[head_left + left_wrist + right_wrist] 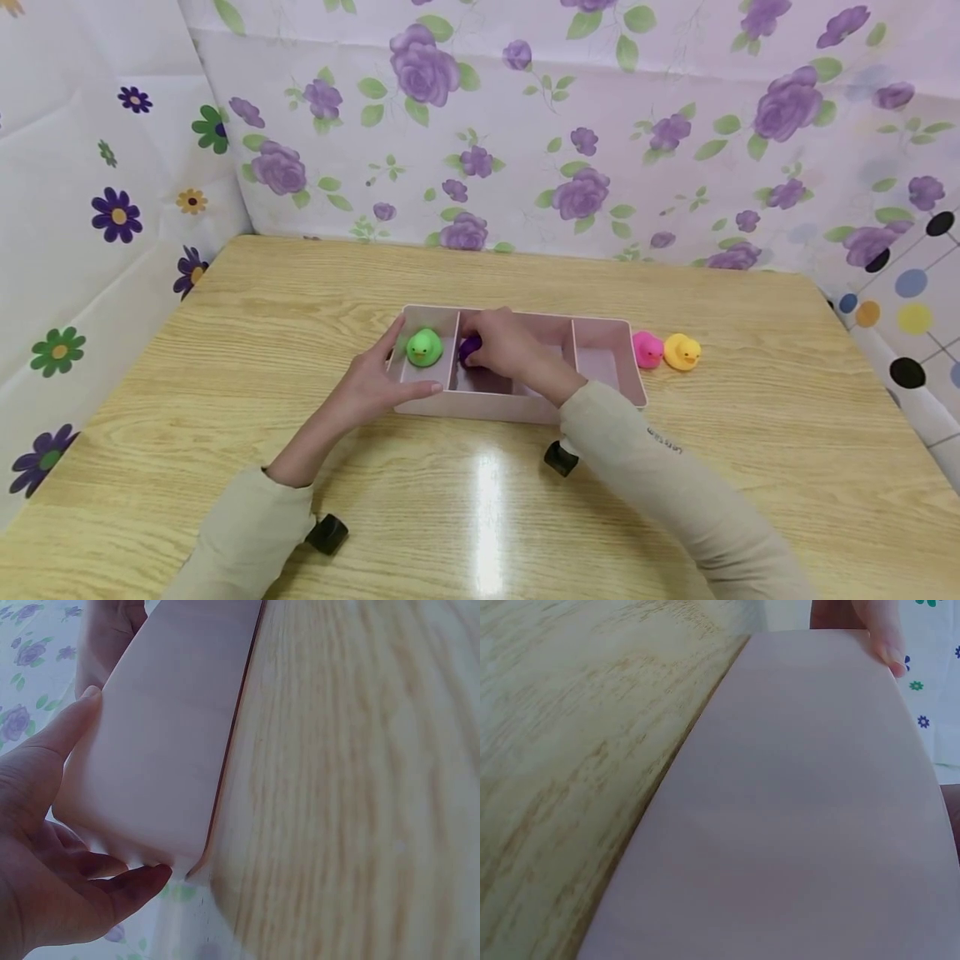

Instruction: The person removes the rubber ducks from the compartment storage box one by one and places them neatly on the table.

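A pale pink divided box [517,407] stands on the table. My left hand [375,375] grips its left end, thumb over the front rim and fingers along the end wall; the left wrist view shows these fingers curled against the box's wall [157,735]. In the leftmost compartment sits a green toy duck [424,347]. My right hand [513,346] reaches over the front wall into the compartment beside it and pinches a purple toy duck [469,348], mostly hidden by the fingers. From the right wrist, the box's front wall [780,795] covers most of the view.
Just outside the box's right end, a pink toy duck [647,350] and a yellow toy duck [682,352] stand side by side on the wooden table [315,308]. Behind the table hangs a flowered cloth [517,133]. Dark camera mounts [327,534] stick out at both wrists.
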A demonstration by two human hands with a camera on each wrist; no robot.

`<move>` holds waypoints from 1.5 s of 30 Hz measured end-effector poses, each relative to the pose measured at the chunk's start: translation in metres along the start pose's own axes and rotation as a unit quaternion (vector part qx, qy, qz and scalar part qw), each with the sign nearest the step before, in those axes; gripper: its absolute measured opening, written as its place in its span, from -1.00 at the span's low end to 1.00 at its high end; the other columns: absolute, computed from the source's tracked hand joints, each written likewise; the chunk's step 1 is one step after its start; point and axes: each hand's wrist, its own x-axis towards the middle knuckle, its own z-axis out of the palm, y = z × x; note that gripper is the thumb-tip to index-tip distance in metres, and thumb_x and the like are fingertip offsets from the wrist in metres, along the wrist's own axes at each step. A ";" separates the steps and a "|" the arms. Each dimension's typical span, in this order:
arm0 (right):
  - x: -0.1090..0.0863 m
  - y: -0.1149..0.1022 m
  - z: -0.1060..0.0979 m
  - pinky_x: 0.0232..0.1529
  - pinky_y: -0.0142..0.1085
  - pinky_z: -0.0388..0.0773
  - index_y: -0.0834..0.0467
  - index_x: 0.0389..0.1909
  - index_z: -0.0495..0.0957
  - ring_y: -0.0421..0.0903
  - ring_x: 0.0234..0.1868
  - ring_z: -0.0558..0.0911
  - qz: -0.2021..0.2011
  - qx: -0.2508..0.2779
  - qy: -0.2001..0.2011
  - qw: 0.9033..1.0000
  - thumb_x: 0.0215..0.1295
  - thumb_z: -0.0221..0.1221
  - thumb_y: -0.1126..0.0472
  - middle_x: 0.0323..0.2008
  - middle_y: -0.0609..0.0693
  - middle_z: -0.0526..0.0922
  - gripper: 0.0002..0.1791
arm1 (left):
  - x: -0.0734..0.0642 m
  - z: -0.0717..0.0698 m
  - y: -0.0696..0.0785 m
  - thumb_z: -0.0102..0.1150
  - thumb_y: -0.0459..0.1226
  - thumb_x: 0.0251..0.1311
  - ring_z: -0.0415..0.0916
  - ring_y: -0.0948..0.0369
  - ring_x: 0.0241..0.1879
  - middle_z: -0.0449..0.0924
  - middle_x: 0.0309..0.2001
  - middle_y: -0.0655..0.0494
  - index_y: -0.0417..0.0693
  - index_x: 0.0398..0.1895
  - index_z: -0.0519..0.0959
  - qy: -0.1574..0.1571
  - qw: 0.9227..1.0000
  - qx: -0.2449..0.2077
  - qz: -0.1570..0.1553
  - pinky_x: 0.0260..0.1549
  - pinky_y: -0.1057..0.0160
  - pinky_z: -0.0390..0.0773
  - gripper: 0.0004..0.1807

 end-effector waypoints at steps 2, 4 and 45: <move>0.000 0.000 0.001 -0.21 -0.27 0.52 0.25 -0.22 0.71 -0.08 -0.30 0.60 -0.001 0.001 0.005 1.000 0.03 0.42 0.35 -0.32 0.07 0.71 -0.75 | 0.000 0.000 0.000 0.47 0.08 -0.07 0.04 -0.18 0.39 0.01 0.44 -0.30 0.05 0.57 -0.21 0.000 1.000 0.000 0.000 0.21 -0.20 0.21 0.27; 0.000 0.000 0.002 -0.23 -0.28 0.51 0.24 -0.21 0.71 -0.09 -0.31 0.60 -0.001 0.003 0.007 1.000 0.02 0.42 0.35 -0.32 0.06 0.71 -0.75 | 0.000 0.000 0.000 0.46 0.08 -0.07 0.04 -0.18 0.39 0.01 0.44 -0.31 0.04 0.57 -0.21 0.000 1.000 0.000 0.000 0.21 -0.20 0.22 0.27; -0.012 0.003 -0.017 -0.19 -0.32 0.50 0.19 -0.19 0.73 -0.14 -0.27 0.56 0.013 0.065 -0.009 0.998 0.14 0.37 0.27 -0.30 -0.04 0.72 -0.80 | 0.000 0.000 0.001 0.45 0.09 -0.06 0.01 -0.20 0.39 -0.02 0.45 -0.32 0.04 0.57 -0.21 0.000 1.000 0.011 -0.002 0.22 -0.22 0.19 0.27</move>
